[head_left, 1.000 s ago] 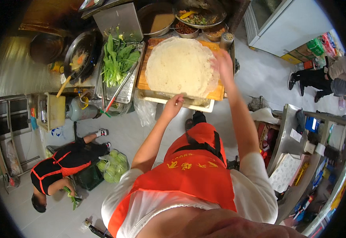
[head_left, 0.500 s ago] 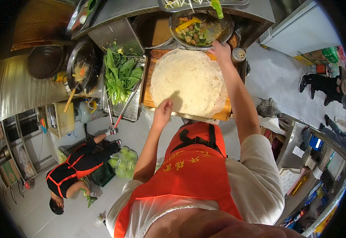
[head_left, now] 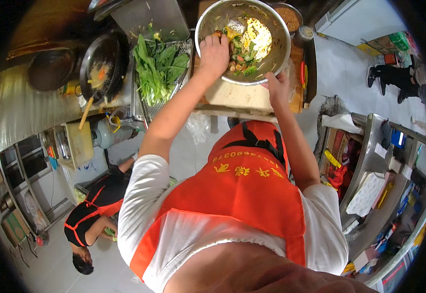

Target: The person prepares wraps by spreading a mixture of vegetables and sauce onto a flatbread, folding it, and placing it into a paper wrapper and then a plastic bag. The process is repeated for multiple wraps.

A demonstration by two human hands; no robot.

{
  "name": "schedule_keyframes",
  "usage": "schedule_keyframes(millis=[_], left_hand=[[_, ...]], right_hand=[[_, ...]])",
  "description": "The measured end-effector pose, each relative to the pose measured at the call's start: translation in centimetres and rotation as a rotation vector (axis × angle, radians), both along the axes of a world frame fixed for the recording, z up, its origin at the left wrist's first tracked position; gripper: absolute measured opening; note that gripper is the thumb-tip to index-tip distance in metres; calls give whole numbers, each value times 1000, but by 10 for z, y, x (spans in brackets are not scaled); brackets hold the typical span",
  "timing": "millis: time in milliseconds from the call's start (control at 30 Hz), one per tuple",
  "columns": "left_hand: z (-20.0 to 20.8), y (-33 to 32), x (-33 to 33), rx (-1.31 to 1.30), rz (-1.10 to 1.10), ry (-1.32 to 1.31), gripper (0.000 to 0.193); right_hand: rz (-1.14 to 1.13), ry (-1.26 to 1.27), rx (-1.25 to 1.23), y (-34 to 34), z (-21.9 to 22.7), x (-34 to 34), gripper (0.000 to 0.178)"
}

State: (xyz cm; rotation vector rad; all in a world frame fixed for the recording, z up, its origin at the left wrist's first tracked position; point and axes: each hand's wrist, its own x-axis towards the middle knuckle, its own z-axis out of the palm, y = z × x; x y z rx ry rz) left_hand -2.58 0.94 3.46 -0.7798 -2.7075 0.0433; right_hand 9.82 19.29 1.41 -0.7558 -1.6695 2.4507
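Note:
A round metal bowl (head_left: 277,54) is tilted toward me over the wooden board (head_left: 296,73). Chopped greens and other mixed bits (head_left: 244,59) lie in it, with a brightly lit pale patch at the right. My right hand (head_left: 277,88) grips the bowl's near right rim, thumb on the edge. Reaching over the left side, my left hand (head_left: 215,54) is closed on a yellow spoon (head_left: 231,33) in the food; its fingers are partly hidden. Below the bowl, the pale round flatbreads (head_left: 240,96) show only at their near part.
Leafy greens (head_left: 157,73) lie on a perforated metal tray at the left, beside a wok (head_left: 103,80) with a wooden handle. A jar (head_left: 304,34) stands right of the bowl. A co-worker (head_left: 93,210) bends over at the lower left; shelves (head_left: 369,195) line the right.
The bowl has come from the back of the counter to above the flatbreads, covering most of them. My left hand has moved from the flatbreads' near edge into the bowl.

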Motion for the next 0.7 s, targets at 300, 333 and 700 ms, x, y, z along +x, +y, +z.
schedule_keyframes(millis=[300, 333, 700], left_hand=[[50, -45, 28, 153, -33, -460, 26], [51, -51, 36, 181, -56, -487, 26], [-33, 4, 75, 152, 5, -530, 35]], right_hand=[[-103, -53, -40, -16, -24, 28, 22], [-125, -73, -55, -16, -23, 28, 22], [-13, -61, 78, -11, -85, 7, 14]])
